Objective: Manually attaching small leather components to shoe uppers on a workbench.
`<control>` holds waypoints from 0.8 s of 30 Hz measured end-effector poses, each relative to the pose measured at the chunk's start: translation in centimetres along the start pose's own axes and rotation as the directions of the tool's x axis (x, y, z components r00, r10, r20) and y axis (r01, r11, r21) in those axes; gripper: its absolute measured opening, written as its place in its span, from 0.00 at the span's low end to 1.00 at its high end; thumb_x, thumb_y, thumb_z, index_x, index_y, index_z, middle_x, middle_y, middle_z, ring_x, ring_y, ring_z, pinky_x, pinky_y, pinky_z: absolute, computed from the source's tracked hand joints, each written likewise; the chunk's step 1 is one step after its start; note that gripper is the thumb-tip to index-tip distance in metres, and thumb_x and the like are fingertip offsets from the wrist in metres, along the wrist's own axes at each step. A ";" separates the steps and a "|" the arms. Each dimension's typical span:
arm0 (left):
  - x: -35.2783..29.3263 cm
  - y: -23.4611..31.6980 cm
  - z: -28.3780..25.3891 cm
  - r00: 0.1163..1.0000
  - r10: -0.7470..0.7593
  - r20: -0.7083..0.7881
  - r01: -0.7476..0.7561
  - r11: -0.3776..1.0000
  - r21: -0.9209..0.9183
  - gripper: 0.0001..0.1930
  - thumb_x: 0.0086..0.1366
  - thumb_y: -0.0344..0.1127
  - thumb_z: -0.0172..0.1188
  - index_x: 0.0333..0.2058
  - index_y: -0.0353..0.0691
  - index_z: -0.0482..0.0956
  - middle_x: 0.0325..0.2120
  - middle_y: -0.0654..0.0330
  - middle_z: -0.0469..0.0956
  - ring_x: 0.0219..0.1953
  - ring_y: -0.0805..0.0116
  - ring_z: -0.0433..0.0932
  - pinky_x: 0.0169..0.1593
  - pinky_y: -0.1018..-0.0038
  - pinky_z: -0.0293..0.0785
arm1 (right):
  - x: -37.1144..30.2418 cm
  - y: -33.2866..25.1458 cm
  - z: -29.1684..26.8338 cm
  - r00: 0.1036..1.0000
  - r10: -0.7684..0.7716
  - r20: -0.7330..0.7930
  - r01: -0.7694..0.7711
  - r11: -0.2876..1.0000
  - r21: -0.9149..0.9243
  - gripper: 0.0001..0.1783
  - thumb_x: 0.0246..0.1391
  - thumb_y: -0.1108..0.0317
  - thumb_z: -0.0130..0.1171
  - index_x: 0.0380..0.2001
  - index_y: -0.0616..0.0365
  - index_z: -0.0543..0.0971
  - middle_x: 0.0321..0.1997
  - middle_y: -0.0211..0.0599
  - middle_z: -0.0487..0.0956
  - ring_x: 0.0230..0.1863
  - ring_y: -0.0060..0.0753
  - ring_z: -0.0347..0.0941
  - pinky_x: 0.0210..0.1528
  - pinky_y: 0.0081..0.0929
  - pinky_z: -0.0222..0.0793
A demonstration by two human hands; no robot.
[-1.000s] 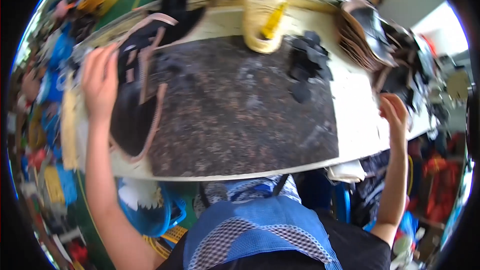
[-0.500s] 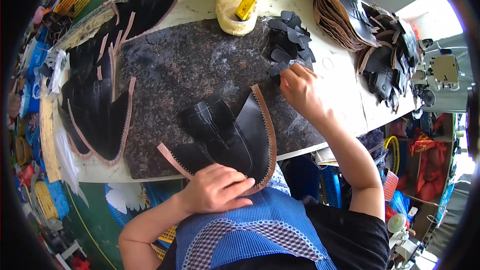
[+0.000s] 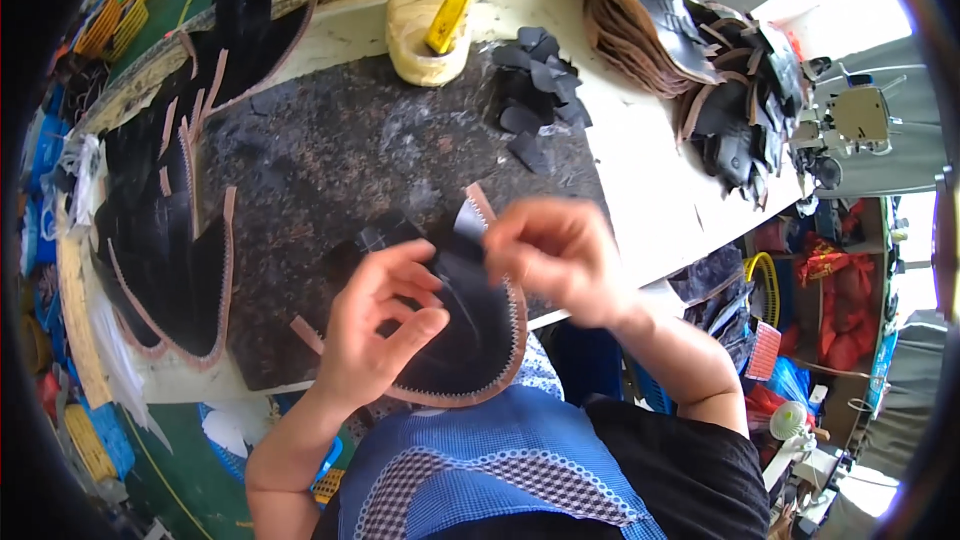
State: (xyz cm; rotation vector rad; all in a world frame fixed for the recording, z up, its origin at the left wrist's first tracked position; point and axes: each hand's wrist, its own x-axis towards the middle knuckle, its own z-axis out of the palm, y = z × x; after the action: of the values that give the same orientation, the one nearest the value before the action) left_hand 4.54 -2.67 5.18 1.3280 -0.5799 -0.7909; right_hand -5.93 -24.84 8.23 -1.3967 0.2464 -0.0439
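A curved black leather shoe upper (image 3: 470, 345) with a pale brown, zigzag-stitched edge lies at the front of the dark work mat, partly under my hands. Just above it, my right hand (image 3: 560, 260) pinches a small black leather piece (image 3: 462, 256), whose outline merges with the dark upper behind. To its left hovers my left hand (image 3: 380, 315), fingers apart and curled, holding nothing. A loose heap of similar small black pieces (image 3: 540, 85) rests on the mat's far right part, with one piece (image 3: 527, 152) lying nearest me.
Behind the mat (image 3: 310, 160) stands a cloudy plastic container (image 3: 420, 65) with a yellow-handled tool (image 3: 452, 10) in it. Overlapping black uppers (image 3: 170, 270) line the table's left side. A stack of uppers (image 3: 640, 30) and a looser pile (image 3: 745, 110) occupy the far right.
My right hand has come from the heap back over the upper, bringing a small black piece. My left hand has lifted off the upper's front edge and opened. The view has shifted slightly.
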 end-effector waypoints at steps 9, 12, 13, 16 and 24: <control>-3.3 -0.9 -0.7 1.000 0.030 -0.009 -0.026 0.953 0.302 0.10 0.65 0.33 0.71 0.31 0.36 0.79 0.22 0.59 0.79 0.22 0.73 0.80 0.25 0.75 0.75 | -2.6 1.3 2.8 0.891 0.448 0.072 -0.446 0.894 -0.047 0.09 0.65 0.69 0.66 0.37 0.66 0.84 0.30 0.35 0.85 0.30 0.18 0.81 0.32 0.16 0.79; -1.3 -0.2 -4.5 0.884 0.465 0.050 -0.335 0.554 0.762 0.09 0.55 0.26 0.74 0.32 0.38 0.83 0.26 0.63 0.80 0.28 0.66 0.82 0.30 0.71 0.79 | 0.3 0.6 2.3 0.949 0.315 0.000 -0.314 0.949 -0.036 0.10 0.68 0.68 0.63 0.37 0.66 0.85 0.31 0.37 0.86 0.28 0.21 0.82 0.30 0.17 0.78; -0.6 -0.3 -5.0 0.862 0.497 0.102 -0.344 0.425 0.837 0.10 0.53 0.26 0.74 0.35 0.37 0.84 0.32 0.62 0.81 0.37 0.62 0.83 0.38 0.68 0.81 | 1.7 0.3 3.2 0.961 0.275 -0.022 -0.276 0.959 -0.061 0.10 0.67 0.68 0.63 0.37 0.66 0.85 0.31 0.37 0.86 0.28 0.21 0.82 0.30 0.16 0.78; 0.5 -1.8 -6.0 0.832 0.507 0.227 -0.371 0.203 0.906 0.12 0.54 0.28 0.73 0.38 0.37 0.85 0.40 0.60 0.82 0.46 0.61 0.82 0.47 0.66 0.81 | 4.7 2.9 5.6 0.988 0.127 -0.088 -0.146 0.954 -0.261 0.09 0.66 0.69 0.64 0.35 0.65 0.84 0.26 0.32 0.83 0.25 0.18 0.78 0.27 0.16 0.72; -0.2 -4.2 -6.3 0.882 0.453 0.129 -0.301 0.333 0.893 0.14 0.55 0.29 0.72 0.42 0.37 0.85 0.46 0.59 0.81 0.51 0.59 0.81 0.53 0.64 0.80 | 5.2 5.5 5.8 0.985 0.052 -0.165 -0.134 0.834 -0.536 0.07 0.60 0.72 0.67 0.31 0.66 0.83 0.22 0.34 0.79 0.22 0.18 0.74 0.25 0.21 0.67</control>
State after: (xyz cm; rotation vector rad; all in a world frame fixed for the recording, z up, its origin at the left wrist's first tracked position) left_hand 8.48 1.13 0.01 2.0957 -1.2616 0.1293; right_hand -0.30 -19.16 3.02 -1.9560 0.4754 0.0083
